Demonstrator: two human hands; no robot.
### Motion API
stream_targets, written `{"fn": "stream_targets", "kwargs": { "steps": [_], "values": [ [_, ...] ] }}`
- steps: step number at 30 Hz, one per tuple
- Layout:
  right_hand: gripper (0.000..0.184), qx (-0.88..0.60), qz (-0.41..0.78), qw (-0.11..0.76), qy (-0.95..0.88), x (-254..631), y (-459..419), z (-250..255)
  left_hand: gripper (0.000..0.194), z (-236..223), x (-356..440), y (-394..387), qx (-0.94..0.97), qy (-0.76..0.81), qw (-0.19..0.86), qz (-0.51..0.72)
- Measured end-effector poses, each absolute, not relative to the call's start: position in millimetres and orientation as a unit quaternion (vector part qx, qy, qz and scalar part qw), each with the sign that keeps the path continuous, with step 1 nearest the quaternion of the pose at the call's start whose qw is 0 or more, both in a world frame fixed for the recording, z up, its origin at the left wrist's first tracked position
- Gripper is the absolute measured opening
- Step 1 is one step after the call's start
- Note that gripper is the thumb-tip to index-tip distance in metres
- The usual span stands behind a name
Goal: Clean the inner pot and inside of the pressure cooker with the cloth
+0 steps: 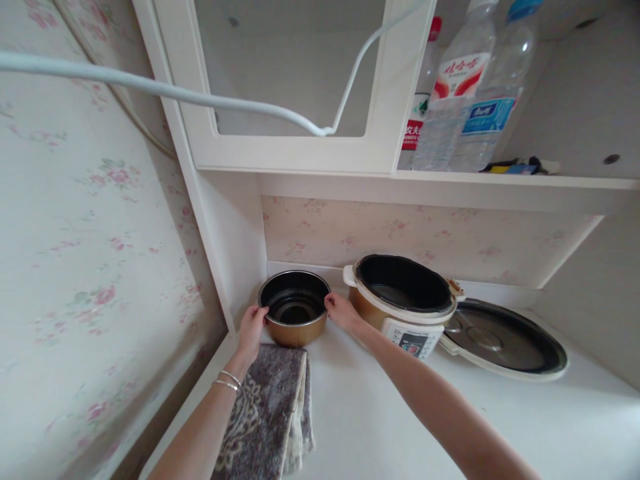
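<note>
A round inner pot, black inside and gold-brown outside, stands at the back left of the white counter. My left hand grips its rim on the left side, thumb and fingers closed on it. On the opposite side my right hand pinches the rim. Just right of the pot is a white and gold electric cooker without its lid, its dark inside showing. A folded grey-brown patterned cloth lies in front of the pot, under my left wrist.
The cooker's round lid lies upside down at the right. Above hangs a cabinet with a glass door and a shelf of plastic bottles. A white cable crosses the upper view. A flowered wall bounds the left.
</note>
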State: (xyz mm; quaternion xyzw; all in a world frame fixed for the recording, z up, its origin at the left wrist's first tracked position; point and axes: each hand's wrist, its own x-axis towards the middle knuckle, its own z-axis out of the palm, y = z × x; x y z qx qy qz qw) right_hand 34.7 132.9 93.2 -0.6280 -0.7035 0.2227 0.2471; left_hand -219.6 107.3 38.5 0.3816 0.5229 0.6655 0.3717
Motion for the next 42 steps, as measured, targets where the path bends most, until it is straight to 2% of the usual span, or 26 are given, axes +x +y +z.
{"fn": "stream_targets", "kwargs": {
  "steps": [6,10,15,19,21,24,26,29,31,33,36,40,42],
  "values": [
    [0.031,-0.589,0.161,0.221,-0.76,38,75,115,0.028,37,-219,111,0.382,0.536,0.37,0.656],
    [0.031,-0.502,0.188,0.173,-0.826,26,24,97,0.029,38,-217,109,0.379,0.553,0.355,0.651],
    [0.068,-0.628,0.271,0.126,-0.718,-6,9,48,0.03,42,-214,107,0.375,0.579,0.345,0.637],
    [0.079,-0.665,0.278,0.118,-0.683,-38,20,31,0.026,47,-215,107,0.383,0.594,0.353,0.613],
    [0.076,-0.658,0.276,0.121,-0.691,-51,22,26,0.023,49,-216,107,0.391,0.604,0.356,0.596],
    [0.052,-0.631,0.31,0.157,-0.694,-62,16,19,0.022,53,-219,107,0.4,0.618,0.36,0.573],
    [0.038,-0.596,0.377,0.246,-0.665,-63,9,16,0.021,55,-220,106,0.404,0.622,0.364,0.563],
    [0.039,-0.486,0.52,0.435,-0.551,-56,-2,20,0.021,59,-221,104,0.41,0.621,0.373,0.554],
    [0.043,-0.425,0.615,0.508,-0.428,-45,-8,28,0.022,60,-221,103,0.413,0.618,0.378,0.553],
    [0.049,-0.397,0.696,0.519,-0.297,-32,-14,36,0.023,60,-221,102,0.413,0.615,0.381,0.554],
    [0.05,-0.362,0.779,0.482,-0.171,-13,-26,42,0.024,58,-220,103,0.406,0.613,0.385,0.557],
    [0.037,-0.34,0.846,0.393,-0.122,-6,-42,33,0.026,56,-219,104,0.395,0.617,0.389,0.558],
    [0.033,-0.363,0.831,0.402,-0.124,-10,-48,24,0.026,57,-218,104,0.392,0.62,0.389,0.557]
  ]
}}
